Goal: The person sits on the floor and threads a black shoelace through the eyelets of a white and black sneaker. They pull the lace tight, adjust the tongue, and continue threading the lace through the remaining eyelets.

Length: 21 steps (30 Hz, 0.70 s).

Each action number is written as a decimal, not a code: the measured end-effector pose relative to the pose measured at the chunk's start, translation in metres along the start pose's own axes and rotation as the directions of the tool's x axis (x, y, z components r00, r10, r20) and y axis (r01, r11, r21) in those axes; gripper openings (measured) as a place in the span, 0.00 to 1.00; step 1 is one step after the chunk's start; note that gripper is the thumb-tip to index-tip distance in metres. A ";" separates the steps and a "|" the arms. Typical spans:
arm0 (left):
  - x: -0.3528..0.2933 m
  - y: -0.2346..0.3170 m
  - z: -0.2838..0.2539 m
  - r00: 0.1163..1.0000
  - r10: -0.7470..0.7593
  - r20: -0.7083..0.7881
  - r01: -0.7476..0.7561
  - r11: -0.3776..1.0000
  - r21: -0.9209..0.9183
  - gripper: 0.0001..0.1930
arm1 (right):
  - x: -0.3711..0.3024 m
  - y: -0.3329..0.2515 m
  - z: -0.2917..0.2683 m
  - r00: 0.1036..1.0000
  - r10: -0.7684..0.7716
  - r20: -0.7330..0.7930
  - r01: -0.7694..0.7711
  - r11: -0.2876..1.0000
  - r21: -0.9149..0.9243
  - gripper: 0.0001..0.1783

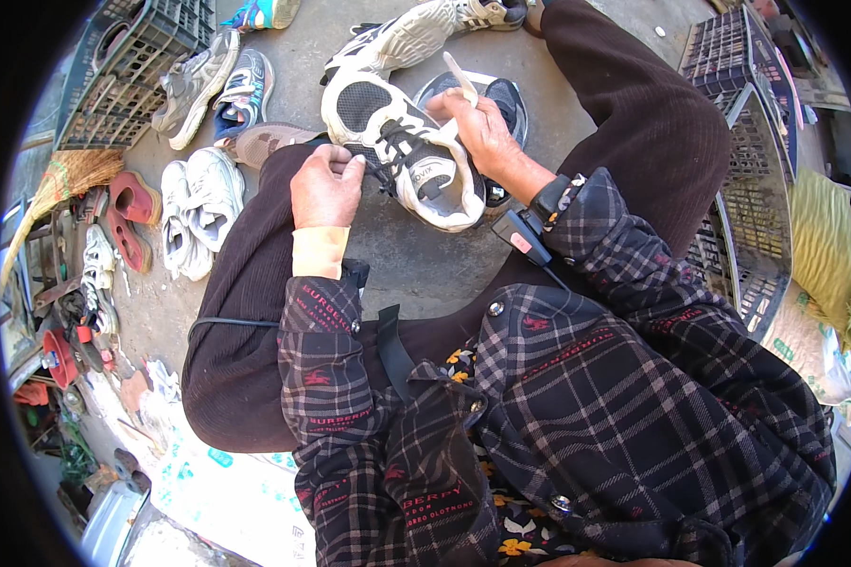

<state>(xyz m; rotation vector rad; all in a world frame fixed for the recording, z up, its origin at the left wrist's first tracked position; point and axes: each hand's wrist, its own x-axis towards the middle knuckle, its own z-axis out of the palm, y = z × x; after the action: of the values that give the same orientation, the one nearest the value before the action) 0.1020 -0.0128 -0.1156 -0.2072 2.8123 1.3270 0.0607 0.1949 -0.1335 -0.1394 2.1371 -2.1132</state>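
Note:
A white sneaker [452, 200] with black mesh and dark laces lies between my knees, its toe pointing away. At its left edge, my left hand [326, 184] is closed in a pinch against the dark side near the laces. What sits between those fingertips is hidden. Over the sneaker's right side, my right hand [482, 137] is closed round a slim, flat white tool [460, 77] that sticks up past the fingers. Its other end cannot be seen. A dark shoe [509, 102] lies partly under and behind my right hand.
More sneakers [407, 38] lie just beyond. At left are a white pair [203, 203], grey and blue shoes [246, 94], red shoes [132, 213] and a straw broom [76, 180]. Black plastic crates stand at upper left [142, 71] and right [752, 180], near a yellow sack [827, 250].

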 end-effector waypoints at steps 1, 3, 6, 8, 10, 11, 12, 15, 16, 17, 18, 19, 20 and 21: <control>0.002 -0.002 -0.001 0.999 -0.043 0.007 0.043 0.999 -0.022 0.10 | 0.000 -0.001 -0.002 1.000 -0.020 0.015 0.021 0.999 -0.030 0.22; 0.004 -0.007 -0.004 0.972 -0.197 0.125 0.216 0.962 -0.166 0.15 | 0.001 -0.002 -0.004 0.997 -0.055 0.052 0.058 0.996 -0.063 0.23; 0.009 -0.013 -0.004 0.977 -0.196 -0.087 0.177 0.966 -0.190 0.22 | 0.000 -0.003 -0.002 0.996 -0.042 0.080 0.044 0.999 -0.016 0.23; 0.007 -0.017 -0.001 0.923 -0.337 0.183 0.378 0.711 -0.593 0.28 | -0.001 -0.004 0.001 0.997 0.049 0.061 -0.054 0.995 0.082 0.23; 0.006 -0.021 0.006 0.905 -0.233 0.356 0.423 0.388 -0.819 0.28 | -0.002 -0.008 0.003 0.998 -0.017 0.064 0.013 0.998 0.059 0.23; 0.004 -0.022 0.011 0.899 -0.142 0.413 0.436 0.216 -0.874 0.30 | -0.004 -0.011 0.003 0.996 -0.058 0.071 0.055 0.997 0.046 0.23; 0.004 -0.023 0.020 0.932 0.051 0.359 0.351 0.122 -0.929 0.32 | -0.005 -0.015 0.004 0.988 -0.118 0.096 0.118 0.993 0.008 0.23; 0.001 -0.028 0.024 0.921 0.212 0.328 0.348 -0.065 -0.935 0.36 | -0.008 -0.024 0.002 0.949 -0.261 0.175 0.280 0.956 -0.091 0.23; 0.000 -0.029 0.022 0.928 0.188 0.321 0.344 -0.110 -0.932 0.37 | -0.009 -0.026 0.000 0.959 -0.195 0.206 0.207 0.978 -0.039 0.23; 0.000 -0.030 0.020 0.908 0.265 0.323 0.375 -0.174 -0.911 0.38 | -0.007 -0.025 0.003 0.975 -0.015 0.222 -0.014 0.992 0.129 0.23; 0.001 -0.030 0.018 0.891 0.319 0.323 0.400 -0.217 -0.890 0.39 | -0.005 -0.023 0.005 0.953 0.103 0.286 -0.188 0.940 0.286 0.24; 0.000 -0.028 0.018 0.911 0.279 0.302 0.360 -0.187 -0.914 0.39 | -0.004 -0.021 0.006 0.959 0.112 0.262 -0.193 0.930 0.311 0.25; 0.003 -0.024 0.019 0.907 0.291 0.304 0.374 -0.226 -0.899 0.37 | -0.001 -0.019 0.004 0.965 0.156 0.209 -0.214 0.932 0.293 0.25; 0.003 -0.022 0.020 0.920 0.255 0.298 0.355 -0.217 -0.910 0.35 | 0.001 -0.016 0.004 0.968 0.172 0.181 -0.219 0.933 0.284 0.25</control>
<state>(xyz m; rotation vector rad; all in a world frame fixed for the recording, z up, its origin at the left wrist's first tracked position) 0.1014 -0.0118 -0.1451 -0.0103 0.5731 2.7817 0.0603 0.1902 -0.1175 -0.0515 1.6444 -2.1990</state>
